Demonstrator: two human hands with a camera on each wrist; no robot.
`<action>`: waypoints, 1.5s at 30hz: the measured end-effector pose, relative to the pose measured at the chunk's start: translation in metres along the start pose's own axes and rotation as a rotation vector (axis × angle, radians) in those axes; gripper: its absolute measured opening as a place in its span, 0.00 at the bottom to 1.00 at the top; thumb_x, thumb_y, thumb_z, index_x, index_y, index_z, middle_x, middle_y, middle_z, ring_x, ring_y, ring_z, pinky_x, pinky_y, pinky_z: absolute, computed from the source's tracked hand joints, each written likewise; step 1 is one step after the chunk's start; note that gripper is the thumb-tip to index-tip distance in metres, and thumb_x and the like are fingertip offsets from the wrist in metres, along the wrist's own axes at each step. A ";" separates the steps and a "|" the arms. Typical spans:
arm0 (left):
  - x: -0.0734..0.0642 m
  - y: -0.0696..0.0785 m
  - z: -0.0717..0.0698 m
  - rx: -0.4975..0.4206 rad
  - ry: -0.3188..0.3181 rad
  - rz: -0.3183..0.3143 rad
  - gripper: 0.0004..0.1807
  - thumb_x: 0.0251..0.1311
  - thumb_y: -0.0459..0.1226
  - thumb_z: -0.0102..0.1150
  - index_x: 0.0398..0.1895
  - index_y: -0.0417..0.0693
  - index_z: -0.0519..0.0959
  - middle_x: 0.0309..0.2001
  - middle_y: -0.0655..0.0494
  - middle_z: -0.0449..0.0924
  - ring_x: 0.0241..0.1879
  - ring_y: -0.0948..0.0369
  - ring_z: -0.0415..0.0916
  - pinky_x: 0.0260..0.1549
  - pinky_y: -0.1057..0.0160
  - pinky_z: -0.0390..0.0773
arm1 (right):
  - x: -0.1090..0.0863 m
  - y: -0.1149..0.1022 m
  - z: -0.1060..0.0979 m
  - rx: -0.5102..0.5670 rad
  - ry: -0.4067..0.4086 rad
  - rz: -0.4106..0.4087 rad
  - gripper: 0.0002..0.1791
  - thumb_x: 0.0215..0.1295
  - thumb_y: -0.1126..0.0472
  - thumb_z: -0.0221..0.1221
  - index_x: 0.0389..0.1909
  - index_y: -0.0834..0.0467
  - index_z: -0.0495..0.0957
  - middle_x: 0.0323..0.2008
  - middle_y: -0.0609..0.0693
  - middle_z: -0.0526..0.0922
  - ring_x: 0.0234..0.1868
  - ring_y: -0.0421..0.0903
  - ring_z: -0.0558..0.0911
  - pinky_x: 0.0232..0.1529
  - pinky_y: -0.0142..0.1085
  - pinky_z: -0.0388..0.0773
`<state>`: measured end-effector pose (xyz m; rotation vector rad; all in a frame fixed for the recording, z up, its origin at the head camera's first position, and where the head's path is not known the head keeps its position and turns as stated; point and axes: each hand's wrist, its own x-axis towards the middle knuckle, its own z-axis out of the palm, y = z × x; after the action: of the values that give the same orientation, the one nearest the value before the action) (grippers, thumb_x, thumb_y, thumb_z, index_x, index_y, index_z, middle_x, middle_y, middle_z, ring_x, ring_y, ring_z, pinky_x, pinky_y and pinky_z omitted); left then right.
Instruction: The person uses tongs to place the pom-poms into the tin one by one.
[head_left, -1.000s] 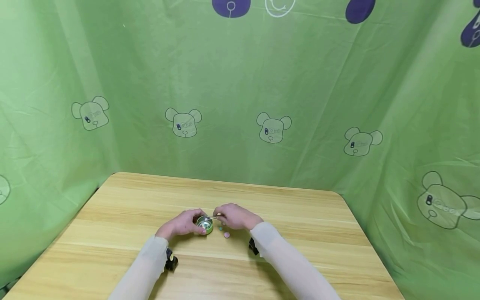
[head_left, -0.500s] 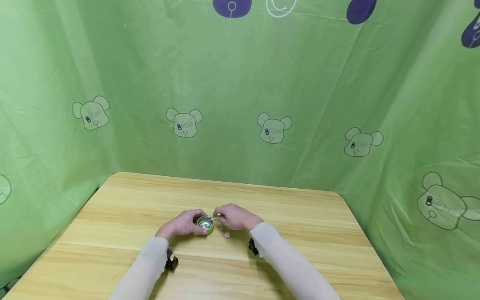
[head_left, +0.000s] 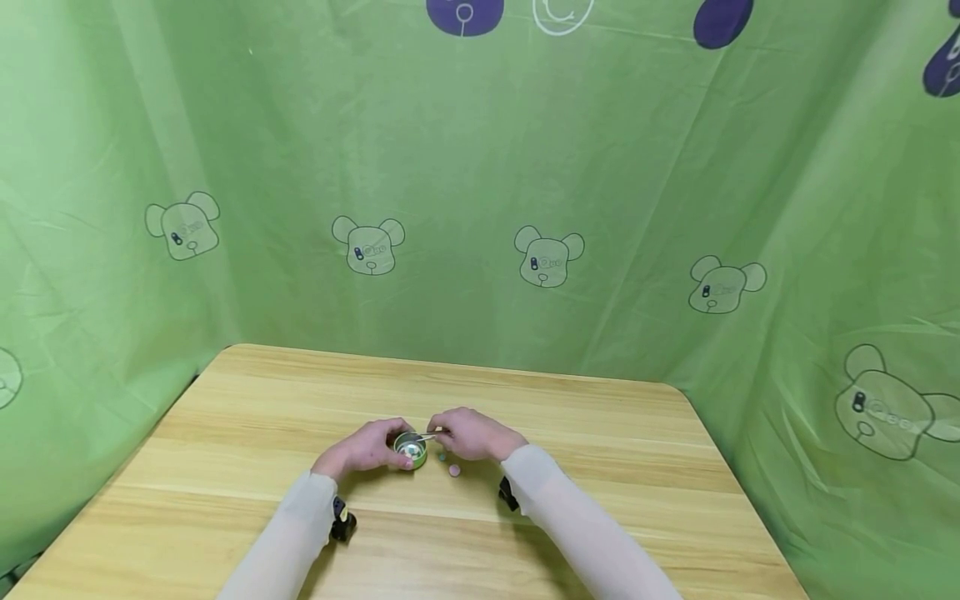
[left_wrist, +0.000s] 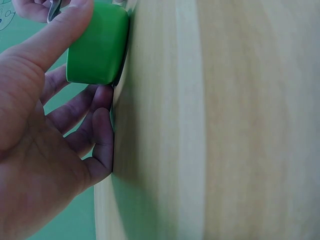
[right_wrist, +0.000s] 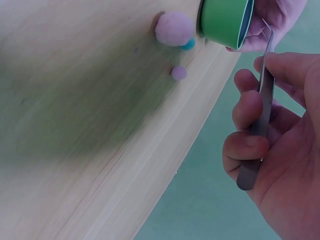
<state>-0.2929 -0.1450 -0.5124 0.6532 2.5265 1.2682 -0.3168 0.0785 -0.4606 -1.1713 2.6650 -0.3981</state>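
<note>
My left hand [head_left: 367,447] grips a small round green tin [left_wrist: 97,47], thumb on the near side and fingers on the far side. The tin stands upright on the table, with several small pale and teal bits in it in the head view. Bent-tip metal tweezers [right_wrist: 265,100] are held in my right hand [head_left: 471,433], fingers curled round the shanks. Their tips reach over the tin's rim and look parted, with nothing visible between them. Beside the tin lie a fluffy pink pom-pom [right_wrist: 174,29], a small teal pom-pom [right_wrist: 188,44] and a small lilac pom-pom [right_wrist: 179,73].
The wooden table [head_left: 600,467] carries all of this, its far edge near a green curtain [head_left: 450,167] printed with bear heads. Dark wrist cameras, such as the left one [head_left: 343,523], sit under both forearms.
A small pale thing at the tweezer tips a second ago no longer shows there. The right hand has shifted only slightly; the left hand and tin have stayed put.
</note>
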 end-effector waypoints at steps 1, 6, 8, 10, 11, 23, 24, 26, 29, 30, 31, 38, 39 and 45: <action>0.000 0.000 0.000 0.002 0.000 0.000 0.23 0.49 0.41 0.71 0.48 0.46 0.75 0.42 0.55 0.78 0.42 0.57 0.74 0.47 0.52 0.72 | 0.000 0.000 0.000 -0.001 -0.001 0.003 0.10 0.70 0.57 0.53 0.48 0.51 0.78 0.35 0.39 0.79 0.32 0.34 0.75 0.39 0.31 0.74; -0.001 0.000 0.000 0.011 0.001 -0.006 0.23 0.50 0.41 0.71 0.49 0.47 0.75 0.42 0.56 0.78 0.43 0.58 0.74 0.47 0.53 0.72 | -0.001 -0.001 0.000 0.001 0.002 0.004 0.10 0.70 0.58 0.53 0.48 0.51 0.78 0.35 0.39 0.79 0.32 0.34 0.75 0.39 0.31 0.74; -0.001 0.000 0.000 0.014 0.000 -0.011 0.23 0.50 0.41 0.71 0.49 0.48 0.75 0.42 0.57 0.78 0.43 0.59 0.74 0.47 0.55 0.72 | -0.001 -0.001 -0.001 0.006 0.002 0.002 0.10 0.70 0.58 0.53 0.48 0.51 0.78 0.35 0.39 0.79 0.32 0.34 0.75 0.39 0.30 0.74; -0.001 0.000 0.000 0.020 -0.001 -0.009 0.23 0.50 0.41 0.71 0.49 0.48 0.75 0.42 0.58 0.78 0.42 0.59 0.74 0.47 0.55 0.72 | -0.002 -0.002 -0.001 0.011 0.001 0.004 0.10 0.70 0.58 0.53 0.49 0.51 0.78 0.35 0.40 0.79 0.31 0.34 0.75 0.38 0.30 0.74; -0.001 -0.001 0.000 0.022 -0.001 -0.006 0.24 0.50 0.41 0.71 0.49 0.48 0.75 0.41 0.58 0.78 0.42 0.59 0.74 0.47 0.55 0.72 | -0.002 -0.002 -0.001 0.016 0.000 0.006 0.10 0.70 0.58 0.53 0.49 0.52 0.78 0.35 0.40 0.80 0.31 0.34 0.75 0.38 0.30 0.74; -0.002 -0.001 0.000 0.015 -0.001 -0.011 0.22 0.50 0.40 0.70 0.49 0.48 0.75 0.41 0.58 0.78 0.42 0.59 0.73 0.47 0.54 0.72 | -0.005 -0.001 -0.004 0.025 -0.005 0.012 0.12 0.70 0.57 0.52 0.51 0.52 0.77 0.35 0.43 0.80 0.30 0.34 0.75 0.38 0.31 0.74; -0.002 -0.001 -0.001 0.014 -0.001 -0.011 0.22 0.50 0.40 0.70 0.49 0.48 0.75 0.41 0.58 0.78 0.42 0.59 0.73 0.47 0.53 0.72 | -0.005 0.000 -0.004 0.026 -0.004 0.012 0.12 0.70 0.57 0.52 0.51 0.52 0.77 0.35 0.43 0.81 0.30 0.34 0.75 0.39 0.31 0.74; -0.002 -0.001 -0.001 0.015 0.000 -0.012 0.22 0.50 0.40 0.70 0.49 0.48 0.75 0.41 0.58 0.78 0.42 0.58 0.73 0.47 0.53 0.72 | -0.006 0.000 -0.004 0.027 0.001 0.012 0.12 0.70 0.57 0.52 0.50 0.52 0.77 0.36 0.42 0.80 0.32 0.33 0.75 0.40 0.31 0.74; -0.002 0.000 -0.001 0.014 0.001 -0.012 0.22 0.50 0.41 0.70 0.48 0.48 0.75 0.41 0.57 0.78 0.43 0.58 0.74 0.48 0.54 0.72 | -0.008 0.001 -0.005 0.025 0.014 0.005 0.12 0.70 0.58 0.52 0.50 0.52 0.77 0.38 0.41 0.80 0.35 0.34 0.76 0.42 0.32 0.74; -0.002 0.000 -0.001 0.013 0.002 -0.012 0.23 0.50 0.41 0.71 0.48 0.48 0.75 0.41 0.57 0.78 0.43 0.58 0.74 0.48 0.53 0.72 | -0.008 0.001 -0.005 0.023 0.020 0.001 0.12 0.70 0.58 0.52 0.50 0.52 0.77 0.40 0.41 0.80 0.36 0.35 0.76 0.43 0.32 0.75; -0.002 0.000 -0.001 0.011 0.001 -0.013 0.23 0.50 0.41 0.71 0.49 0.48 0.75 0.41 0.58 0.78 0.43 0.58 0.74 0.48 0.53 0.71 | -0.009 0.002 -0.005 0.021 0.027 -0.006 0.11 0.70 0.58 0.52 0.50 0.53 0.77 0.41 0.42 0.81 0.38 0.35 0.77 0.44 0.33 0.75; -0.002 0.002 0.000 0.013 -0.001 -0.013 0.24 0.49 0.41 0.71 0.50 0.47 0.74 0.42 0.58 0.78 0.43 0.59 0.74 0.49 0.53 0.71 | -0.019 0.009 -0.005 -0.008 0.044 -0.006 0.12 0.70 0.58 0.52 0.50 0.53 0.77 0.45 0.45 0.81 0.44 0.39 0.78 0.48 0.35 0.74; -0.003 0.002 0.000 0.013 -0.002 -0.014 0.24 0.49 0.41 0.71 0.50 0.47 0.74 0.42 0.57 0.78 0.43 0.59 0.74 0.49 0.53 0.71 | -0.021 0.010 -0.005 -0.010 0.048 -0.008 0.12 0.70 0.58 0.52 0.50 0.53 0.77 0.45 0.45 0.81 0.44 0.39 0.78 0.48 0.35 0.74; -0.002 0.002 0.000 0.012 0.005 -0.022 0.25 0.49 0.41 0.71 0.50 0.47 0.74 0.42 0.58 0.78 0.44 0.58 0.74 0.50 0.53 0.71 | -0.032 0.018 -0.004 -0.033 0.065 -0.016 0.10 0.70 0.58 0.52 0.47 0.54 0.78 0.43 0.45 0.81 0.43 0.41 0.79 0.48 0.37 0.75</action>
<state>-0.2903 -0.1447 -0.5106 0.6231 2.5403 1.2502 -0.3086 0.1147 -0.4606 -1.2095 2.7293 -0.4024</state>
